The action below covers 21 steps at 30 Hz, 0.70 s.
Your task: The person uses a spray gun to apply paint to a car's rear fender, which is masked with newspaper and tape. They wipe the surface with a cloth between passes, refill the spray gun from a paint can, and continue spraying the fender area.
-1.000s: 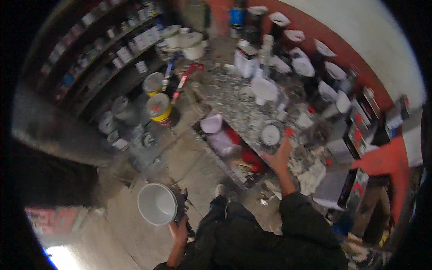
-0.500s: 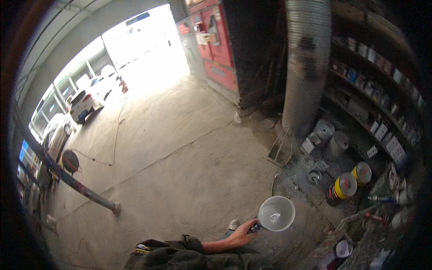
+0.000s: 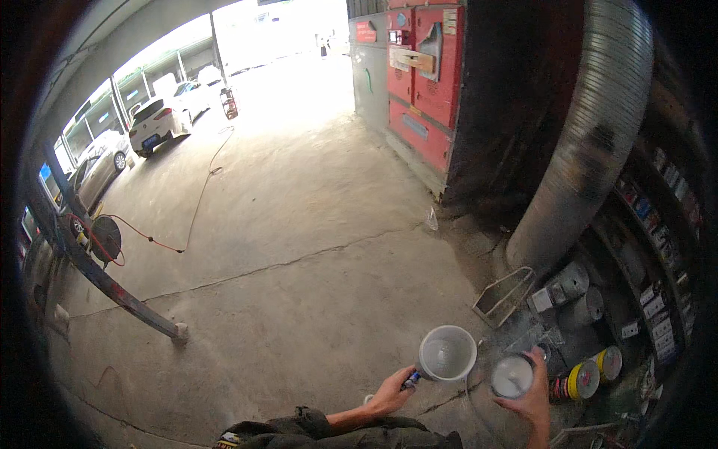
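Note:
In my left hand (image 3: 392, 391) is what looks like a paint spray gun (image 3: 411, 380), its dark and blue handle gripped and its body mostly hidden. A round, translucent cup (image 3: 449, 353) sits on it with its open top facing up. To the right of it, my right hand (image 3: 532, 396) is closed around a smaller cup (image 3: 513, 376) holding whitish liquid. The two cups are close together but apart, with the right one slightly lower.
Yellow-banded cans (image 3: 583, 380) and grey cans stand at the right below shelves (image 3: 651, 224) of containers. A metal frame (image 3: 502, 295) sits beside a large ribbed duct (image 3: 587, 142). Red cabinets (image 3: 424, 67) stand farther back. A hose reel (image 3: 105, 239) and parked cars (image 3: 155, 123) are at left.
My right hand has come into view holding the cup of whitish liquid. The left hand, with the spray gun, has shifted slightly left. The view has turned, moving the duct and shelves rightward.

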Tool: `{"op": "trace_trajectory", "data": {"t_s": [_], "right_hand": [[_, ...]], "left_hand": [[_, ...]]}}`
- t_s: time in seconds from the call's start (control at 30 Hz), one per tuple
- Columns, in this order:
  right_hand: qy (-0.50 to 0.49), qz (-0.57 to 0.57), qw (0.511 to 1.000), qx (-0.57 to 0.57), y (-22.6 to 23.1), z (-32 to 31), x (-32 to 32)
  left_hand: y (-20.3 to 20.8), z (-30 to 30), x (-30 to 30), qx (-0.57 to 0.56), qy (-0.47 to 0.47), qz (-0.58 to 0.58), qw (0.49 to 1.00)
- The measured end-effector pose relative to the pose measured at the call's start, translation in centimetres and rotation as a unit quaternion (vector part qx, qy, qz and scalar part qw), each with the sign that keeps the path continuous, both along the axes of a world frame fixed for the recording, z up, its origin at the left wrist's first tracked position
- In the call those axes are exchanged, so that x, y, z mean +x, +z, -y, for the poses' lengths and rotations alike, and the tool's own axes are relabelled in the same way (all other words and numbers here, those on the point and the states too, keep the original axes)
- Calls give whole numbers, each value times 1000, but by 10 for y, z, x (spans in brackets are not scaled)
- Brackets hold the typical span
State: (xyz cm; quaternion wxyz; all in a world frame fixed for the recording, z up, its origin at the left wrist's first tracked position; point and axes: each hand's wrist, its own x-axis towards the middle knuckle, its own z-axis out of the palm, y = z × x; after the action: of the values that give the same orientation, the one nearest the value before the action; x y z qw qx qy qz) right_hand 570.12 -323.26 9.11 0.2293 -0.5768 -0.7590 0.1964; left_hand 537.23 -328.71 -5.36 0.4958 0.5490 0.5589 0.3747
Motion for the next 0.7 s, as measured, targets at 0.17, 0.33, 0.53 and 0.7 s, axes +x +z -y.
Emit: {"op": "trace_trajectory", "data": {"t_s": [0.17,0.33,0.53,0.7], "right_hand": [[312,124,941,47,92,-150,-186],[468,69,879,52,96,-269,-350],[622,65,780,-35,63,-428,-518],[685,159,711,16,85,-548,-645]], "left_hand": [[25,-75,-104,32,86,-65,994],[13,-147,-201,29,182,-90,979],[-5,-268,-315,16,236,-81,968],[8,-383,-422,5,248,-85,965]]}}
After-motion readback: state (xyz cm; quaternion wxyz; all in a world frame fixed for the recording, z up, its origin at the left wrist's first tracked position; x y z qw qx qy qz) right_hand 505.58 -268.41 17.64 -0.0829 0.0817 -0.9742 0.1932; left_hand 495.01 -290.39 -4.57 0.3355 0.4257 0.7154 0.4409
